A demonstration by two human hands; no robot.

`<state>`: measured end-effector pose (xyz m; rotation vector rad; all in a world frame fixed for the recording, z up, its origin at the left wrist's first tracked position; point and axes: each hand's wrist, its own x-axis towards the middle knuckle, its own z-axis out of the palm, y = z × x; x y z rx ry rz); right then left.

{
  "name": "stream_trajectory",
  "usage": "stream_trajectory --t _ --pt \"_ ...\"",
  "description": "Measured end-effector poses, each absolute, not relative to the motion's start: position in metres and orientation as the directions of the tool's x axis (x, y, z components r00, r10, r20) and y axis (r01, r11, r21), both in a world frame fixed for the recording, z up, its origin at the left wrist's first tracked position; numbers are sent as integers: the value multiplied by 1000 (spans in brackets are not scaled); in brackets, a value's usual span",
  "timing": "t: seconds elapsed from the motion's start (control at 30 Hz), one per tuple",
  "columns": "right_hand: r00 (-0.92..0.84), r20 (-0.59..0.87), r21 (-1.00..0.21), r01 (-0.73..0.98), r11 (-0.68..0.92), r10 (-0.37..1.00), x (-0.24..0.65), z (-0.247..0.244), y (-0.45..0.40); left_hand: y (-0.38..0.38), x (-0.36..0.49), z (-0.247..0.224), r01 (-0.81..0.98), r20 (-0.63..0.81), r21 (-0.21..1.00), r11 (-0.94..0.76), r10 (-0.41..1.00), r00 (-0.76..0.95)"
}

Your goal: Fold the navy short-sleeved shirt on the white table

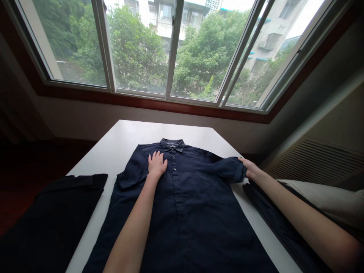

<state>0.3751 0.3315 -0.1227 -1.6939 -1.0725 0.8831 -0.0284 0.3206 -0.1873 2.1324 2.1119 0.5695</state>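
A dark navy short-sleeved shirt [196, 204] lies front side up, its collar toward the window and its button strip running down the middle. My left hand [157, 163] rests flat on the chest, left of the buttons, with its fingers spread. At the right, the cuff of the right-hand sleeve is gripped by my right hand [248, 167], fingers wrapped round its edge. That sleeve stretches out sideways, while the left-hand sleeve lies angled downward.
The shirt lies on a white table [113, 137]. Black clothing [57, 220] covers its left side, and dark clothing [273, 216] lies at the right under my forearm. Beyond it are a window [170, 96] and a slatted vent [321, 159].
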Motion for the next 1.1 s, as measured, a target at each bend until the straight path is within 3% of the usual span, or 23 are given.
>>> stream_trajectory --t 0.13,0.27,0.4,0.5,0.6,0.7,0.83,0.93,1.1 --pt "354 -301 -940 46 -338 886 354 -106 327 321 -28 -188 949 198 313 -36 980 -28" --pt "246 -274 -961 -27 -276 930 317 -93 315 321 -28 -188 948 202 316 -45 979 -21" --pt "93 -137 -957 243 -156 986 281 -93 298 321 -29 -188 947 205 317 -48 979 -19" --pt "-160 -149 -857 513 -47 976 262 -95 286 321 -29 -188 947 203 317 -43 979 -23" --pt "-381 -143 -752 642 150 913 257 -96 284 321 -29 -188 946 201 321 -46 979 -20" --pt "-371 -14 -655 705 272 929 266 -97 302 321 -29 -188 944 201 327 -53 979 -15" --pt "-190 34 -625 762 169 981 289 -105 343 320 -29 -187 947 197 317 -44 980 -20" --pt "-110 55 -525 842 122 992 299 -116 370 320 -29 -187 947 193 318 -41 981 -22" --pt "-281 108 -216 930 298 954 297 -125 395 320 -28 -187 945 198 324 -43 980 -23"
